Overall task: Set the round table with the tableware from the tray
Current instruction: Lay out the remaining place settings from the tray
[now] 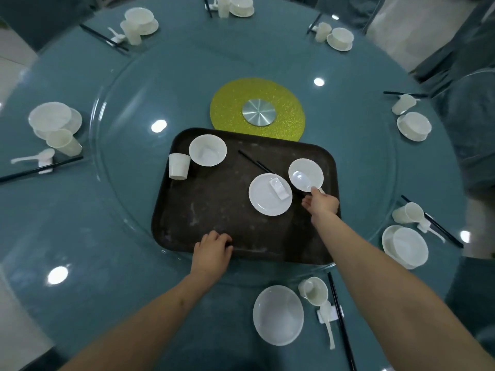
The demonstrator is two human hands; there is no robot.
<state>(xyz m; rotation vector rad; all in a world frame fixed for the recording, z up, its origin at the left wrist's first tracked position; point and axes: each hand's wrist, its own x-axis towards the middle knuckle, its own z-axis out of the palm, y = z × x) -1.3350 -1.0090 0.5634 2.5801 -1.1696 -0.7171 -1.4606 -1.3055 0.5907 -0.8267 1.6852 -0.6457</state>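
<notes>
Nearest setting: one finished place, with a wide bowl (pixel 278 315), a cup (pixel 314 291), a spoon and chopsticks, is laid between the person and the tray (pixel 187 226).
Tray: it is set on the glass turntable (pixel 112 124), its far edge over the yellow disc (pixel 257 109), probably so that the pieces are within reach of both arms.
Left hand (pixel 213 251): the near rim of the tray is gripped with curled fingers, apparently to keep the tray from sliding.
Right hand (pixel 321 203): the handle of the white spoon (pixel 301 178) is pinched at the right side of the tray; the spoon head lies in the small bowl (pixel 306 174).
Still on the tray: a plate (pixel 270 194) with a small rest (pixel 280 189) on it, black chopsticks (pixel 254 163), a second bowl (pixel 207 150) and a cup lying on its side (pixel 179 166) at the far left corner.
Judgement: one more place seems to be left.
Surface: the round table (pixel 67 210) is covered in blue-green, and ceiling lamps are reflected in the glass.
Room: covered chairs (pixel 466 124) are seen beyond the tray, around the table.
</notes>
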